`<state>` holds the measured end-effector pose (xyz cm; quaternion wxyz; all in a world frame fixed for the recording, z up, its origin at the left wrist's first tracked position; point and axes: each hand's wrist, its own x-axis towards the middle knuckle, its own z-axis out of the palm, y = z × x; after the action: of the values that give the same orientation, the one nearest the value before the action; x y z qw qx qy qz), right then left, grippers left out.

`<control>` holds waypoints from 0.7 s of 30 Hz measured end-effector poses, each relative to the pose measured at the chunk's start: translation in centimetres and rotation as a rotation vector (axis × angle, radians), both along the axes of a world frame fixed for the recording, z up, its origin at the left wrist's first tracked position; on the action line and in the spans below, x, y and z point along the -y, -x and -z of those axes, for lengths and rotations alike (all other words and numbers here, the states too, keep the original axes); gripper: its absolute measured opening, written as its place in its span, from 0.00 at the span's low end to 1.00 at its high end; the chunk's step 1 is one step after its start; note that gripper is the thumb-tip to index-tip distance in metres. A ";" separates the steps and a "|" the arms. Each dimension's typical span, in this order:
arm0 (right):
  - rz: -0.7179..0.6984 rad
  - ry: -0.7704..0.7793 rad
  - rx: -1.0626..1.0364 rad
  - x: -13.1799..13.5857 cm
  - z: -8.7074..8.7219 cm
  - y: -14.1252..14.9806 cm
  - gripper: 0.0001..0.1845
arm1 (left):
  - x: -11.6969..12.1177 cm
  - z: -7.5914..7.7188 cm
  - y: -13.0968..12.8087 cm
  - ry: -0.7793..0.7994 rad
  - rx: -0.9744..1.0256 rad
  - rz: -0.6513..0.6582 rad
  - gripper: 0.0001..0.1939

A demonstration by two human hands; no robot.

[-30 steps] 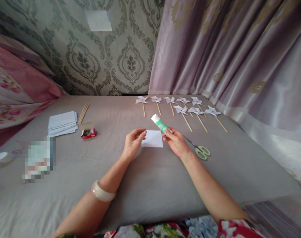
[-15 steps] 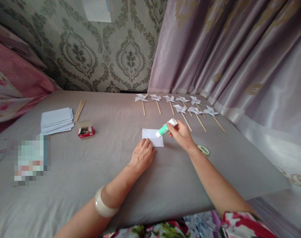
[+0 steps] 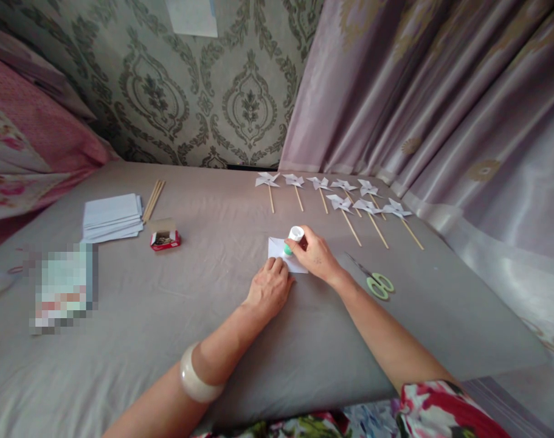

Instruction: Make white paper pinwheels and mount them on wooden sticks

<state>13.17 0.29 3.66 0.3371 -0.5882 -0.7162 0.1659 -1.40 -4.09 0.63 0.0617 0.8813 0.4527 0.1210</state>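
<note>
Glue stick [image 3: 295, 235] tipped more upright since the last frame, green body now down at the white paper [image 3: 275, 247], so glue is probably going on at this point, though its tip is hidden. Right hand [image 3: 314, 254] pinches the stick; left hand [image 3: 269, 286], fingers bent, rests on the paper's near edge, can't tell if gripping it. Scissors [image 3: 380, 285] right, pinwheels [image 3: 342, 204] beyond, red box [image 3: 166, 243] and paper stack [image 3: 111, 216] off left.
</note>
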 end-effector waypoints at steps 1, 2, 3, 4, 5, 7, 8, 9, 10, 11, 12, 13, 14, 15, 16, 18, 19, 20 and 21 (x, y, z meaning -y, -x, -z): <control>0.002 0.010 -0.005 -0.1 0.1 0.0 0.14 | 0.0 0.0 0.0 0.002 0.004 -0.003 0.11; -0.002 0.023 -0.007 -0.1 0.1 0.0 0.13 | 0.0 0.1 0.0 0.003 0.007 -0.007 0.11; -0.012 0.039 0.000 -0.2 0.1 -0.1 0.13 | 0.0 0.2 0.0 0.004 0.009 -0.014 0.11; -0.027 0.055 0.014 -0.2 0.1 -0.1 0.12 | 0.0 0.2 0.0 0.005 0.010 -0.024 0.12; -0.043 0.070 0.031 -0.2 0.1 -0.2 0.11 | 0.0 0.3 0.0 0.008 0.011 -0.032 0.13; -0.063 0.086 0.066 -0.2 0.2 -0.2 0.11 | 0.0 0.3 0.0 0.010 0.012 -0.039 0.16; -0.066 0.083 0.079 -0.2 0.3 -0.2 0.11 | 0.0 0.3 0.0 0.012 0.011 -0.037 0.17; -0.065 0.074 0.087 -0.2 0.5 -0.1 0.11 | 0.0 0.3 -0.1 0.015 0.009 -0.033 0.17; -0.061 0.062 0.093 -0.2 0.6 -0.1 0.11 | 0.0 0.3 -0.1 0.018 0.007 -0.028 0.17; -0.055 0.048 0.099 -0.2 0.7 0.0 0.11 | -0.1 0.3 -0.1 0.020 0.004 -0.025 0.17; -0.046 0.035 0.104 -0.3 0.8 0.1 0.11 | -0.1 0.2 -0.1 0.020 0.001 -0.023 0.17; -0.035 0.025 0.108 -0.3 0.9 0.2 0.11 | -0.1 0.2 -0.1 0.017 0.000 -0.023 0.16; -0.023 0.020 0.111 -0.4 0.9 0.2 0.11 | -0.1 0.2 -0.1 0.010 0.002 -0.022 0.16; -0.009 0.018 0.116 -0.4 0.9 0.2 0.11 | -0.1 0.2 -0.1 0.002 0.006 -0.022 0.16; 0.005 0.019 0.122 -0.4 0.9 0.1 0.11 | -0.1 0.2 -0.1 -0.004 0.009 -0.023 0.15; 0.031 0.022 0.136 -0.3 0.7 -0.1 0.10 | -0.1 0.2 0.0 -0.010 0.013 -0.024 0.14; 0.037 0.022 0.141 -0.2 0.6 -0.2 0.10 | -0.1 0.1 0.0 -0.010 0.012 -0.024 0.14; 0.035 0.022 0.143 -0.1 0.5 -0.3 0.10 | 0.0 0.1 0.0 -0.009 0.008 -0.024 0.14; 0.026 0.023 0.142 0.0 0.5 -0.4 0.10 | 0.0 0.1 0.0 -0.007 0.005 -0.024 0.15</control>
<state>13.57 0.29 3.15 0.2808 -0.6114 -0.7288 0.1276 -1.40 -4.06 0.51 0.0581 0.8757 0.4627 0.1255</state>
